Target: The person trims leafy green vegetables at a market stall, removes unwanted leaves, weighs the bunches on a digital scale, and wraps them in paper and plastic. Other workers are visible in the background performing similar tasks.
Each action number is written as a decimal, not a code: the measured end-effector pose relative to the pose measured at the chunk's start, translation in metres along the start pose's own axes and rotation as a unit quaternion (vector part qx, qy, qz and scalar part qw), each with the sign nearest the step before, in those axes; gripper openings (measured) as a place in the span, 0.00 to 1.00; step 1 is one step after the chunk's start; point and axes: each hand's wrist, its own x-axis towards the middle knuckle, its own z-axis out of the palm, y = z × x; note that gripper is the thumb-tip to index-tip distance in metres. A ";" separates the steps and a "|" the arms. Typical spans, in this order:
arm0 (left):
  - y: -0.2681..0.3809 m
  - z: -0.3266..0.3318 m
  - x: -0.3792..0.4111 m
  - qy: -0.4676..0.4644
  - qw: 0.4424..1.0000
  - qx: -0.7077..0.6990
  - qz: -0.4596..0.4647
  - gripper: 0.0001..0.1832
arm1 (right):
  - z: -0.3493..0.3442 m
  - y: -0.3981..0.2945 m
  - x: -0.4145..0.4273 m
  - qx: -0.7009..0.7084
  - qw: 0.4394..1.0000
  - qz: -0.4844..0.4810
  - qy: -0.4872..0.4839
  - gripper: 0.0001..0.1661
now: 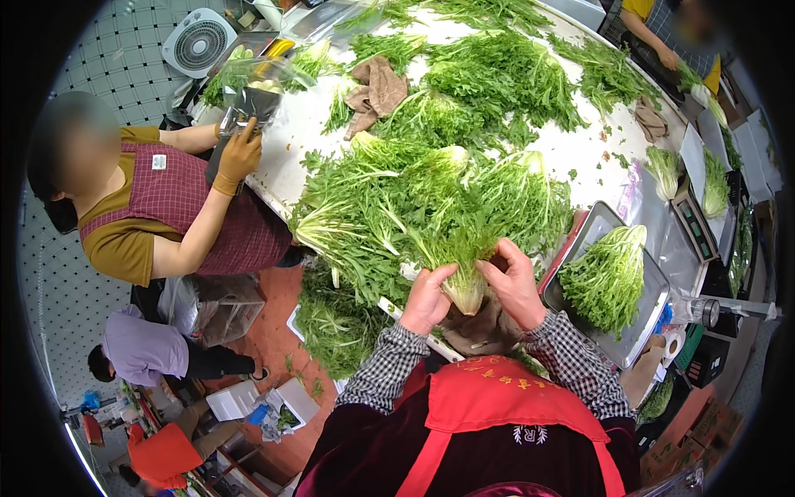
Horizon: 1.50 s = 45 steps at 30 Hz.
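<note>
A head of frisée-like leafy greens (466,289) is held between my two hands, its pale cut base towards me. My left hand (428,298) grips its left side with the thumb across the leaves. On the other side, my right hand (514,284) pinches leaves between thumb and fingers. Beneath the head, a brown cloth (481,329) lies at the table's near edge. Several more leafy heads (428,168) are heaped just beyond my hands. To my right, a metal tray (649,289) holds one trimmed-looking head (608,279).
A person in a checked apron (186,205) stands at the left, gloved hands on a plastic bag (258,93). Another person (671,37) handles greens at the far right. A scale (695,223) stands beyond the tray. Loose greens (341,329) fill a container below the table's left edge.
</note>
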 end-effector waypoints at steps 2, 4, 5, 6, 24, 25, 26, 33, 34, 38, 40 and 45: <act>-0.001 -0.005 0.003 0.005 1.000 -0.016 -0.008 0.19 | -0.001 0.001 -0.002 0.032 0.999 0.004 -0.004 0.06; -0.002 -0.010 0.007 0.005 0.999 -0.042 -0.018 0.19 | 0.003 0.003 -0.004 0.084 0.996 0.007 0.009 0.07; -0.003 -0.013 0.010 0.003 0.998 -0.058 -0.024 0.20 | 0.002 -0.001 -0.006 0.116 0.993 0.024 0.011 0.07; -0.002 -0.013 0.010 0.001 0.997 -0.075 -0.029 0.21 | 0.001 -0.017 -0.009 0.149 0.988 0.042 0.012 0.07; 0.038 -0.010 0.027 0.030 0.979 -0.204 0.004 0.24 | -0.027 -0.069 -0.052 0.050 0.959 -0.076 -0.268 0.04; 0.038 -0.009 0.027 0.033 0.978 -0.207 0.006 0.24 | -0.028 -0.071 -0.052 0.058 0.959 -0.076 -0.266 0.04; 0.037 -0.008 0.028 0.036 0.977 -0.211 0.009 0.24 | -0.029 -0.072 -0.053 0.066 0.959 -0.077 -0.265 0.04; 0.064 0.004 0.033 0.112 0.962 -0.238 0.077 0.24 | -0.035 -0.082 -0.061 0.114 0.927 -0.129 -0.332 0.05; 0.071 0.005 0.028 0.097 0.968 -0.214 0.091 0.23 | -0.036 -0.084 -0.059 0.091 0.932 -0.123 -0.329 0.05; 0.080 0.011 0.017 0.030 0.979 -0.161 0.124 0.23 | -0.014 -0.055 -0.045 -0.183 0.974 -0.077 -0.113 0.16; 0.079 0.025 0.008 0.007 0.981 -0.150 0.121 0.24 | -0.005 -0.046 -0.037 -0.221 0.965 -0.125 -0.064 0.21; 0.054 0.029 0.006 -0.063 0.980 -0.159 0.098 0.25 | 0.011 -0.041 -0.018 -0.252 0.945 -0.202 -0.048 0.18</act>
